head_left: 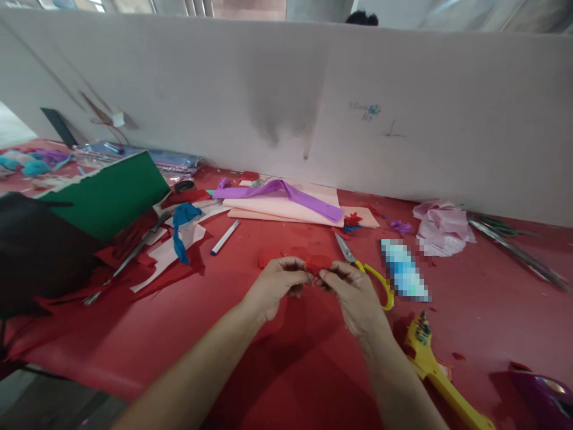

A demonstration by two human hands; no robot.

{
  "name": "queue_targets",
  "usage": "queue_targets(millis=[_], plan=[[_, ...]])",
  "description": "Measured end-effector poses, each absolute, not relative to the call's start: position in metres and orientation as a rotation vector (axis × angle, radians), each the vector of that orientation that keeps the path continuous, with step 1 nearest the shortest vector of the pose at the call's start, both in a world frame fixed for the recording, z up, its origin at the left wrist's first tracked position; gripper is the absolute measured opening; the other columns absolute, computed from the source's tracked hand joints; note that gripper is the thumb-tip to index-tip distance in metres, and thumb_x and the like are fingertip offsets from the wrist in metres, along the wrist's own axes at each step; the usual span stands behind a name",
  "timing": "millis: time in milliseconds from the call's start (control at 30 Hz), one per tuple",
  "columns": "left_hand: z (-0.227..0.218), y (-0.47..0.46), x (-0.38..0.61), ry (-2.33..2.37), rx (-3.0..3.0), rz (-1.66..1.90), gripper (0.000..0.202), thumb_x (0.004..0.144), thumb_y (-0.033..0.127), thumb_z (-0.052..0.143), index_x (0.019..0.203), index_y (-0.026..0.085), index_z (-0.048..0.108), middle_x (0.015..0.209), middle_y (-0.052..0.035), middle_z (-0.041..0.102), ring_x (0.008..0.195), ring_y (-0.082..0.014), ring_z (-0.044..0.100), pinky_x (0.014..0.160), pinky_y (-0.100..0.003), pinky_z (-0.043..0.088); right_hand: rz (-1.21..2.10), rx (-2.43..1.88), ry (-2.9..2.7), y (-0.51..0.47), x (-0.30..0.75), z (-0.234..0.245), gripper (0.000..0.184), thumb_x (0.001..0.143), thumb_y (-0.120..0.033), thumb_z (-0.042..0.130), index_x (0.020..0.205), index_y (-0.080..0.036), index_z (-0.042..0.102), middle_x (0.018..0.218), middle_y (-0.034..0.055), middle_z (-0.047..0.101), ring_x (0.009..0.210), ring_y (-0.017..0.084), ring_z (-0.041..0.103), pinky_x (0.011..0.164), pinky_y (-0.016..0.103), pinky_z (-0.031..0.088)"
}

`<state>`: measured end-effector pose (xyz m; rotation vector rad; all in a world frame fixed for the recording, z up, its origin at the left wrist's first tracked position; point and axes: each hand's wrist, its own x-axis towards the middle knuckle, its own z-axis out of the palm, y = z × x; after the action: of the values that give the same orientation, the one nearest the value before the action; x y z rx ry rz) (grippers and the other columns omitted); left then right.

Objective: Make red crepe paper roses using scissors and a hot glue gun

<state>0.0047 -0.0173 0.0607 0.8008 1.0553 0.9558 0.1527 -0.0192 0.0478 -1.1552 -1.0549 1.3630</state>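
Note:
A small red petal-shaped piece [319,263], looking like crepe paper or thin cloth, is held between my two hands above the red tabletop. My left hand [283,279] pinches its left edge with thumb and fingers. On the other side, my right hand [351,292] pinches its right edge. Behind my left fingers lie more red pieces [270,257], partly hidden. Scissors with yellow handles [378,280] rest just right of my right hand, blades pointing away to the left. A yellow glue gun [432,364] lies nearer, beside my right forearm.
A white marker [225,237] lies left of my hands. Behind are peach sheets [286,214] with a purple strip [268,190]. Red, white and blue scraps [181,233] and a green board [116,191] crowd the left. Crumpled pink plastic [443,227] sits right; a white partition [201,89] closes the back.

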Motion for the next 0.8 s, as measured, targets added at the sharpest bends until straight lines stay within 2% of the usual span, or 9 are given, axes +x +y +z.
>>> queue_targets(millis=[167, 333, 533, 800], plan=[[0.0588, -0.0171, 0.0059, 1.089, 0.739, 0.978, 0.015, 0.055, 0.018, 0.067, 0.068, 0.017, 0.060, 0.057, 0.0013, 0.059, 0.047, -0.0071, 0.043, 0.048, -0.022, 0.033, 1.419, -1.196, -0.907, -0.0180, 0.1479, 0.0491, 0.009, 0.058, -0.024, 0.074, 0.062, -0.019, 0.068, 0.057, -0.0016, 0.063, 0.053, 0.012, 0.055, 0.053, 0.024, 0.042], [0.0562, -0.0151, 0.0056, 1.089, 0.720, 0.965, 0.014, 0.054, 0.015, 0.065, 0.067, 0.017, 0.060, 0.057, 0.0018, 0.058, 0.046, -0.0065, 0.042, 0.046, -0.021, 0.031, 1.512, -1.176, -0.705, -0.0176, 0.1439, 0.0495, 0.012, 0.053, -0.020, 0.075, 0.059, -0.019, 0.064, 0.054, -0.0038, 0.063, 0.050, 0.010, 0.054, 0.052, 0.023, 0.039], [0.0505, -0.0114, 0.0060, 1.035, 0.694, 0.911, 0.010, 0.056, 0.014, 0.064, 0.066, 0.016, 0.063, 0.061, 0.0000, 0.059, 0.046, -0.0054, 0.039, 0.043, -0.019, 0.027, 1.545, -1.157, -0.718, -0.0179, 0.1445, 0.0470, 0.011, 0.057, -0.019, 0.074, 0.063, -0.019, 0.065, 0.058, -0.0039, 0.064, 0.051, 0.009, 0.053, 0.053, 0.022, 0.038], [0.0542, -0.0175, 0.0105, 1.120, 0.829, 0.994, 0.014, 0.055, 0.017, 0.071, 0.068, 0.016, 0.065, 0.063, 0.0017, 0.059, 0.048, -0.0052, 0.041, 0.047, -0.021, 0.031, 1.480, -1.217, -0.702, -0.0151, 0.1440, 0.0466, 0.011, 0.053, -0.018, 0.070, 0.058, -0.019, 0.060, 0.051, -0.0061, 0.059, 0.046, 0.008, 0.048, 0.050, 0.023, 0.035]])
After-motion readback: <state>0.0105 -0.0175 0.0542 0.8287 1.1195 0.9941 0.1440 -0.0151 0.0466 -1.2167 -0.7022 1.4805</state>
